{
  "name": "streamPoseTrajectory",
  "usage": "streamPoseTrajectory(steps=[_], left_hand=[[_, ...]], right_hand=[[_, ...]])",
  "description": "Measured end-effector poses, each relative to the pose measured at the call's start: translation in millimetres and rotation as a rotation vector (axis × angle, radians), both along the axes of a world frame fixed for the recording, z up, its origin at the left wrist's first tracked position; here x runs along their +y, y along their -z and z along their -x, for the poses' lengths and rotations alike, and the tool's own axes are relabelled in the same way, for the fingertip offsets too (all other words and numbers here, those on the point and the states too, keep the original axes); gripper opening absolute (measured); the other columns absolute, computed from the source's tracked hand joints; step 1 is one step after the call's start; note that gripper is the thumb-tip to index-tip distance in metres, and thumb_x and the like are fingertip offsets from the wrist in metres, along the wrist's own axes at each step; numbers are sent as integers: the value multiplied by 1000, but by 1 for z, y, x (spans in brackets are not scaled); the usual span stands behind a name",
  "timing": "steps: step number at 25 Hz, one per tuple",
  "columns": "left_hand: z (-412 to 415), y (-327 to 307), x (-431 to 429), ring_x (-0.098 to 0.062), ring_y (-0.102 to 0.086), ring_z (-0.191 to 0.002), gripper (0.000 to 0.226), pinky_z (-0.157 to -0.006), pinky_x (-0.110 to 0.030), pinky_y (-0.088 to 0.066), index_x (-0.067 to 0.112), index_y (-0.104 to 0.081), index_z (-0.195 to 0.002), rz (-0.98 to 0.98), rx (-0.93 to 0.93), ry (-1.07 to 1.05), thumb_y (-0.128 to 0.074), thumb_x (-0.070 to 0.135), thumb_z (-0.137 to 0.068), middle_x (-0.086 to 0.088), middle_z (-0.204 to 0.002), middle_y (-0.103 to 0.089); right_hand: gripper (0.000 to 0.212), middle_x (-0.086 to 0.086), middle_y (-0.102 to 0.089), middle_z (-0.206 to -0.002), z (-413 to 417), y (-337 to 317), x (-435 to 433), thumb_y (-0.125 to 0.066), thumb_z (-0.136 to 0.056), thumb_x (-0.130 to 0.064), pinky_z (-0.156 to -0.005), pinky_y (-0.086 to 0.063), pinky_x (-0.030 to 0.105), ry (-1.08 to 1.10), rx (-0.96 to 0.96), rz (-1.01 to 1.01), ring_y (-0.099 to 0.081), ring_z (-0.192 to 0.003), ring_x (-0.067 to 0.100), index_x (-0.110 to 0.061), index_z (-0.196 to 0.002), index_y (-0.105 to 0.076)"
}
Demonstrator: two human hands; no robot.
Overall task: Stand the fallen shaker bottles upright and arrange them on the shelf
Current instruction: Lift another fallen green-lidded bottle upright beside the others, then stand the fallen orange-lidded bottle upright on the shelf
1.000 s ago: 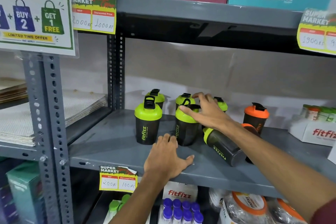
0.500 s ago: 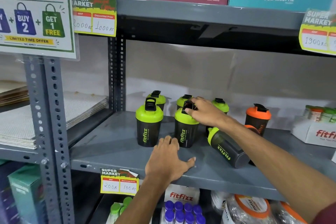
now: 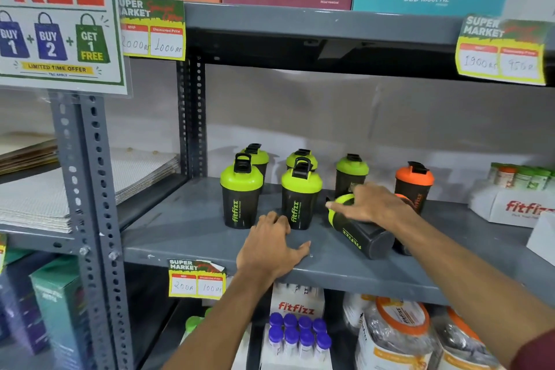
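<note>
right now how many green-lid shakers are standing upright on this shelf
5: front left, front middle, back left, back middle, back right. A sixth lies fallen under the right hand; more may be hidden.

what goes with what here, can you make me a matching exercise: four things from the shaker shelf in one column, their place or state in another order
Things:
1. left hand
2. right hand
3. orange shaker
4. price tag

Place or state:
A. standing upright at the right end of the back row
B. stuck on the shelf's front edge
C. flat on the shelf near its front
D. over the fallen green shaker

Pairs: 1-C, 2-D, 3-A, 4-B
</note>
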State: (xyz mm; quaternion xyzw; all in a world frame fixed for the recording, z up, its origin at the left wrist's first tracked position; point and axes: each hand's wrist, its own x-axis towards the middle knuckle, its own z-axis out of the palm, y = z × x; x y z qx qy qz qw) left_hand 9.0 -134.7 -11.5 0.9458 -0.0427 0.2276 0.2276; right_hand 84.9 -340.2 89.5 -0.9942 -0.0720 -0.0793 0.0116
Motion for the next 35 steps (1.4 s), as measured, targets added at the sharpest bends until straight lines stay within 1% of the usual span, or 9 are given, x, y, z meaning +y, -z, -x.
streamPoseTrajectory(steps=[3,6,9,14,18,22,27,31,35], left_hand=[[10,-3,-9,-17,-50,-107,47,-91,-37,-47,25,-59,-93,-77,-19,48,-53,71,-87,5,-102,-53],[18,-8,-26,-18,-53,-104,57,-87,-40,-47,28,-59,-87,-22,17,129,-34,78,-88,7,-98,-54],[16,-2,-44,-16,-50,-105,57,-96,-42,-41,27,-60,-102,-142,36,176,-32,75,-91,6,-107,-53],[11,7,-48,-19,-45,-111,57,-99,-42,-35,29,-50,-113,-346,-38,93,-19,72,-90,6,-115,-48],[13,7,-49,-18,-46,-109,56,-97,-42,-37,29,-49,-112,-370,-72,73,-17,70,-90,5,-114,-49],[13,9,-49,-18,-47,-109,53,-96,-41,-37,29,-50,-113,-374,-79,68,-21,68,-92,6,-115,-50],[11,12,-49,-17,-46,-109,53,-95,-41,-37,30,-50,-113,-352,-79,64,-21,69,-91,7,-115,-49],[10,13,-48,-17,-47,-107,52,-93,-40,-38,31,-50,-111,-345,-88,65,-22,69,-90,7,-114,-50],[8,13,-48,-17,-47,-108,53,-91,-40,-37,30,-52,-110,-337,-85,48,-23,70,-88,8,-114,-52]], right_hand=[[105,16,-57,-139,10,10,-2,-60,-71,-80,-97,-49,42,-9,67,23,-56,-125,36,-14,-148,-36],[107,16,-55,-142,9,10,-7,-62,-73,-76,-100,-47,43,-56,6,-72,-53,-128,38,-26,-157,-18],[106,20,-49,-145,8,8,-15,-63,-75,-73,-103,-45,45,-134,10,-263,-50,-131,40,-38,-157,-6],[84,14,-47,-140,9,17,-26,-77,-79,-45,-105,-37,33,-321,-117,-669,-48,-131,29,-31,-147,-29],[79,6,-54,-135,9,30,-32,-80,-81,-25,-102,-42,33,-362,-108,-848,-53,-122,22,-25,-142,-29],[86,6,-50,-144,7,35,-42,-80,-80,-25,-113,-36,35,-399,-62,-849,-47,-135,23,-26,-148,-27],[74,6,-46,-138,9,26,-32,-57,-80,-72,-114,-28,45,-208,-335,-862,-34,-137,28,-31,-141,-47],[43,4,-55,-131,6,12,-19,-54,-93,-53,-95,-25,42,-132,-377,-777,-42,-130,28,-24,-122,-65],[41,12,-58,-136,7,12,-15,-41,-103,-37,-109,-31,50,-185,-290,-806,-44,-134,35,-12,-129,-59]])
